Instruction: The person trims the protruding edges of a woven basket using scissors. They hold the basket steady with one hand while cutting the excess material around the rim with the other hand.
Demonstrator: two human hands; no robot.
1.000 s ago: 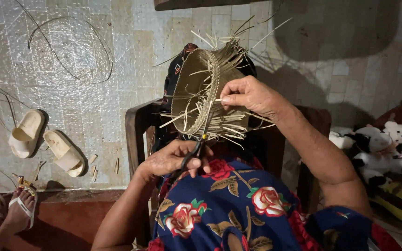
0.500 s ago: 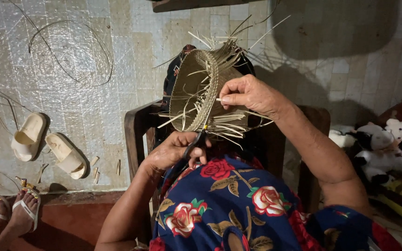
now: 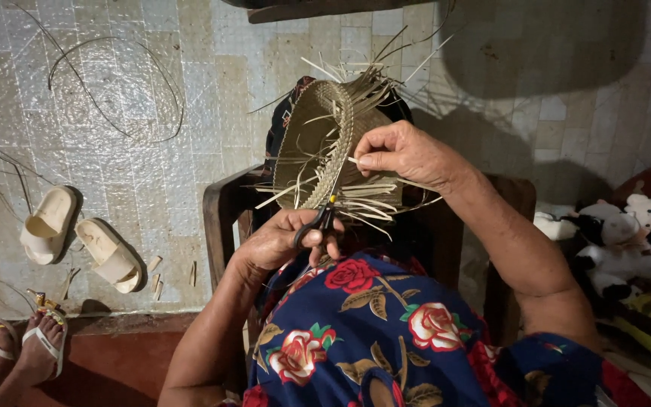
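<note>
My left hand [image 3: 284,243] is clenched around the scissors [image 3: 318,222], fingers through the dark handles, blades pointing up at the lower edge of the weave [image 3: 318,143]. My right hand [image 3: 404,154] pinches one pale strip [image 3: 363,162] between thumb and fingertips, just right of the weave's braided rim. The weave stands tilted over the chair [image 3: 224,207] in front of my flowered dress [image 3: 386,332], loose strips fanning out; two sandals [image 3: 77,237] lie on the tiled floor [image 3: 152,113] well to the left.

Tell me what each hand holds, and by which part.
Left hand: black scissors, by the handle loops. Right hand: a loose straw strip of the woven hat, pinched near its end.
</note>
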